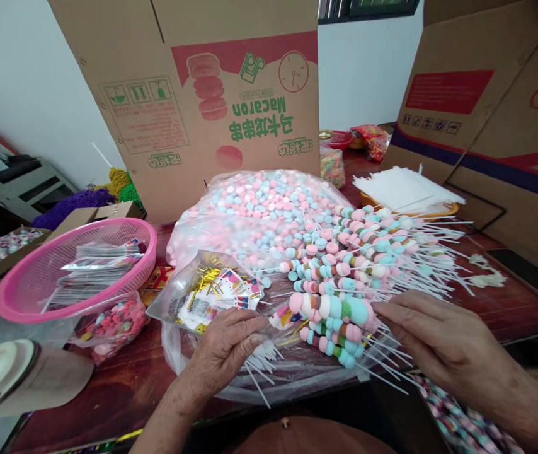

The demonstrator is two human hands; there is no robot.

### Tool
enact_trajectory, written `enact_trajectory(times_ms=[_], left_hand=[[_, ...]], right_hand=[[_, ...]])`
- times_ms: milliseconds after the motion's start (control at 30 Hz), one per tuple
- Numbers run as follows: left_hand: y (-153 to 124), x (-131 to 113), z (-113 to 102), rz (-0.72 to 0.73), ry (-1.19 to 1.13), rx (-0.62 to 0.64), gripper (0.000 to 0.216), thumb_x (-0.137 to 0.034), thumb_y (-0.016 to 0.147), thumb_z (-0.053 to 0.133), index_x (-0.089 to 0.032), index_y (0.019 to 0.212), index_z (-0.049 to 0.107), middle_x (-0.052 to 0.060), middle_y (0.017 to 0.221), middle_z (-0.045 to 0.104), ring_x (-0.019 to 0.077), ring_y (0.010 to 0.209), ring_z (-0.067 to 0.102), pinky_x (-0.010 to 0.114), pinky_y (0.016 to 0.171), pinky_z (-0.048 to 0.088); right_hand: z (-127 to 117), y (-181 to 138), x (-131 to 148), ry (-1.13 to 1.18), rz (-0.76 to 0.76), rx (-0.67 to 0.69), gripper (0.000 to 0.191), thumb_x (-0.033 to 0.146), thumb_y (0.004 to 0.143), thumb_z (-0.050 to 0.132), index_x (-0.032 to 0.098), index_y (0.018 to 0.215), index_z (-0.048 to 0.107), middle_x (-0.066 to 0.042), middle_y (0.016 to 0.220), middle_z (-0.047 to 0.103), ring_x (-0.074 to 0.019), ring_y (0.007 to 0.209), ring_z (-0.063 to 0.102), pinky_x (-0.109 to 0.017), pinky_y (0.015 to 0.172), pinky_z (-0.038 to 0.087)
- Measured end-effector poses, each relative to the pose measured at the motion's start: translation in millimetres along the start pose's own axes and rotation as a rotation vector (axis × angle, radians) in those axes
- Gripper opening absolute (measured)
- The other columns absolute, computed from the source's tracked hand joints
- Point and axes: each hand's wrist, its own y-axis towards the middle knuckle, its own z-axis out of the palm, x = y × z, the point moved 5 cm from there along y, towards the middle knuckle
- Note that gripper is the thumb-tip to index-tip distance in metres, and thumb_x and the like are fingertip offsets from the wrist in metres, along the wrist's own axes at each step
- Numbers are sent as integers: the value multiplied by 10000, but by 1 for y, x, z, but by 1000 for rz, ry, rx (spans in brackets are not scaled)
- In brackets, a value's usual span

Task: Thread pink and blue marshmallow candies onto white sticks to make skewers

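My left hand (pixel 228 350) is closed, thumb against fingers, at the edge of a small clear printed bag (pixel 284 316). My right hand (pixel 432 337) is closed around the stick end of a marshmallow skewer (pixel 337 309) in pink, white and blue. The skewer's far tip points left, beside the small bag. More marshmallow skewers (pixel 335 343) lie just below it, sticks to the right. A large pile of skewers (pixel 368 246) is behind my right hand. White sticks (pixel 263 362) poke out under my left hand. Next to it, an open clear bag (pixel 212 293) holds printed wrappers and gold ties.
A big clear bag of loose pastel marshmallows (pixel 269 195) stands at the back against a cardboard box (pixel 250 82). At left are a pink basket (pixel 148 252), a candy bag (pixel 113 325) and a lidded container (pixel 56 378). White sticks (pixel 406 189) lie at right.
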Motion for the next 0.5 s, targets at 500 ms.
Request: enact_trajectory(times_ms=[500], left_hand=[[10,-5,-1,-86,0,78,252,-244,866,450,-197,1019,644,64,915,700,149,843,633,263,756,493]], right_hand=[[5,-16,0,-60,-115,81,277,156,842,454,252,1063,590,-52,851,662,-172,782,617,-287,679,494]])
